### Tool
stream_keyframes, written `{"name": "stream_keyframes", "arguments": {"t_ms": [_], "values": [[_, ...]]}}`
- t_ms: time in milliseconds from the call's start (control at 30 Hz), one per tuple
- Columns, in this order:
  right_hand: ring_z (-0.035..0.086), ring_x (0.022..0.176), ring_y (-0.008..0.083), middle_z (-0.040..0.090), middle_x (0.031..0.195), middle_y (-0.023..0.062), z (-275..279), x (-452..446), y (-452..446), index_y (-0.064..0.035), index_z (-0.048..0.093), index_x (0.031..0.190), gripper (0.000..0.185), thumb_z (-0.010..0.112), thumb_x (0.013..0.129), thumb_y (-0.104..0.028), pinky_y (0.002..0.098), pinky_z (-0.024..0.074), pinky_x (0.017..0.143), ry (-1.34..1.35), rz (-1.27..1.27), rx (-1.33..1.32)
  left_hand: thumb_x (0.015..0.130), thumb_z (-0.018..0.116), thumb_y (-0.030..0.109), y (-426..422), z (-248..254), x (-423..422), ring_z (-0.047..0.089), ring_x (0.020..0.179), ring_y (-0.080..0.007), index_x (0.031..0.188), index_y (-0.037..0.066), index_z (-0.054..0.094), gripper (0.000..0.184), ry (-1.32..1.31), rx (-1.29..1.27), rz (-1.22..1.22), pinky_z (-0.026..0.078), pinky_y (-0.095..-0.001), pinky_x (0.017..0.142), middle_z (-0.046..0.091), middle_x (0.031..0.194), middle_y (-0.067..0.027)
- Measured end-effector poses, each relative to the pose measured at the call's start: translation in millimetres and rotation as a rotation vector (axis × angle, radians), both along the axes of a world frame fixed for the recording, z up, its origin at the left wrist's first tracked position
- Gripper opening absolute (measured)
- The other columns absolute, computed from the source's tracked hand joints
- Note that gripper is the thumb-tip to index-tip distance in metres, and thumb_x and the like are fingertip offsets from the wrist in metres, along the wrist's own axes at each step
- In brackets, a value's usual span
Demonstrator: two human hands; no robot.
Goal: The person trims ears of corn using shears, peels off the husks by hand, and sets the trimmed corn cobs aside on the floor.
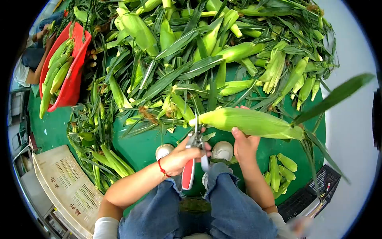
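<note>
Wrapped around red-and-grey pruning shears (188, 174), my left hand (184, 154) is closed and wears a red string at the wrist. The shears' blades point up, at the pale stem end of an ear of corn (246, 121); whether they touch it I cannot tell. That ear is in its green husk and lies almost level, with long leaves trailing from its right tip. My right hand (245, 145) grips it from below and behind, thumb in front. Some fingers of each hand are hidden.
A large heap of husked-on corn and leaves (175, 51) covers the far floor. At upper left stands a red basket (81, 59) with corn, near another person (34, 59). Trimmed ears (280, 173) lie at right by a black crate (332, 175). A beige crate (59, 155) is at left.
</note>
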State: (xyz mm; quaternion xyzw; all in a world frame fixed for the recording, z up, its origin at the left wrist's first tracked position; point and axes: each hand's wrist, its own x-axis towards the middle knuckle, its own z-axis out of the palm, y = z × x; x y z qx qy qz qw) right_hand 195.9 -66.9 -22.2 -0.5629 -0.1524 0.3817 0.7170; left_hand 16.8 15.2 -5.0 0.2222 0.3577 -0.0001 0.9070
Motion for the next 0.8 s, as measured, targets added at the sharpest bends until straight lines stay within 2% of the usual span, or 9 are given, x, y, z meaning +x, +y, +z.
{"name": "stream_keyframes", "arguments": {"t_ms": [67, 100, 133, 267, 333, 467, 500, 600, 800], "values": [[0.05, 0.115, 0.0226, 0.049, 0.129, 0.0153, -9, 8, -1, 0.0024, 0.04, 0.129, 0.06, 0.068, 0.075, 0.0, 0.0361, 0.0381, 0.101, -0.013, 0.03, 0.033, 0.08, 0.05, 0.004, -10, -12, -6, 0.06, 0.074, -0.0175, 0.139, 0.007, 0.03, 0.063, 0.036, -0.032, 0.035, 0.048, -0.0293, 0.061, 0.057, 0.085, -0.0065], [0.042, 0.126, 0.0319, 0.043, 0.134, 0.0183, -16, 12, -7, -0.004, 0.033, 0.133, 0.061, 0.065, 0.081, -0.005, 0.0468, 0.0349, 0.105, 0.024, 0.065, 0.043, 0.08, 0.051, 0.002, -9, -13, -9, 0.058, 0.07, -0.0163, 0.136, 0.005, 0.034, 0.059, 0.054, -0.004, -0.01, 0.048, -0.0293, 0.06, 0.056, 0.081, -0.006], [0.043, 0.126, 0.0322, 0.043, 0.133, 0.0184, -19, 16, -11, -0.0046, 0.033, 0.134, 0.061, 0.065, 0.082, -0.01, 0.047, 0.0356, 0.105, 0.105, 0.065, 0.056, 0.081, 0.053, 0.001, -7, -15, -13, 0.057, 0.067, -0.0152, 0.133, 0.003, 0.037, 0.055, 0.072, 0.029, -0.045, 0.047, -0.0292, 0.06, 0.055, 0.077, -0.0055], [0.045, 0.122, 0.0321, 0.046, 0.129, 0.0177, -16, 22, -7, -0.0062, 0.032, 0.134, 0.062, 0.063, 0.087, -0.032, 0.0484, 0.0386, 0.102, 0.373, 0.162, -0.002, 0.074, 0.056, 0.002, 5, -17, -18, 0.056, 0.076, -0.0155, 0.143, 0.005, 0.017, 0.079, 0.016, 0.56, -0.278, 0.048, -0.0283, 0.068, 0.054, 0.094, -0.0089], [0.046, 0.121, 0.0315, 0.047, 0.128, 0.0171, -18, 19, -4, -0.0067, 0.031, 0.135, 0.063, 0.062, 0.087, -0.034, 0.0492, 0.039, 0.102, 0.437, 0.271, -0.071, 0.07, 0.065, 0.014, 24, 1, -1, 0.051, 0.109, -0.0293, 0.142, -0.002, 0.012, 0.091, 0.074, 0.798, -0.433, 0.041, -0.0358, 0.095, 0.046, 0.123, -0.0208], [0.05, 0.107, 0.0155, 0.052, 0.117, 0.0076, -16, -3, 7, -0.0022, 0.035, 0.135, 0.057, 0.061, 0.087, -0.017, 0.0307, 0.041, 0.093, 0.099, 0.441, -0.216, 0.067, 0.066, 0.014, 48, -16, 21, 0.042, 0.123, -0.0385, 0.141, -0.006, 0.012, 0.094, -0.012, 1.149, -0.346, 0.034, -0.0393, 0.103, 0.039, 0.132, -0.0275], [0.05, 0.105, 0.0145, 0.053, 0.116, 0.0085, -16, -7, 10, -0.0003, 0.04, 0.13, 0.054, 0.062, 0.085, -0.018, 0.0293, 0.0412, 0.091, 0.067, 0.441, -0.213, 0.066, 0.066, 0.013, 57, -5, 26, 0.051, 0.113, -0.0379, 0.14, -0.003, 0.019, 0.09, 0.013, 1.249, -0.332, 0.042, -0.0397, 0.095, 0.05, 0.119, -0.027], [0.051, 0.105, 0.015, 0.054, 0.115, 0.0087, -9, 13, 10, -0.0001, 0.042, 0.129, 0.053, 0.063, 0.084, -0.019, 0.03, 0.0409, 0.092, 0.047, 0.578, -0.3, 0.065, 0.065, 0.016, 69, 7, 19, 0.062, 0.078, -0.0391, 0.135, 0.004, 0.033, 0.078, 0.254, 1.335, -0.529, 0.051, -0.0419, 0.068, 0.061, 0.089, -0.0226], [0.056, 0.105, 0.0208, 0.058, 0.113, 0.0134, 3, 28, 3, -0.0002, 0.043, 0.129, 0.062, 0.068, 0.08, -0.029, 0.0329, 0.0427, 0.091, -0.256, 0.84, -0.4, 0.064, 0.061, 0.01, 55, -15, -4, 0.058, 0.095, -0.0332, 0.138, 0.002, 0.028, 0.082, 0.109, 1.152, -0.437, 0.046, -0.0392, 0.083, 0.055, 0.105, -0.0201]]}}
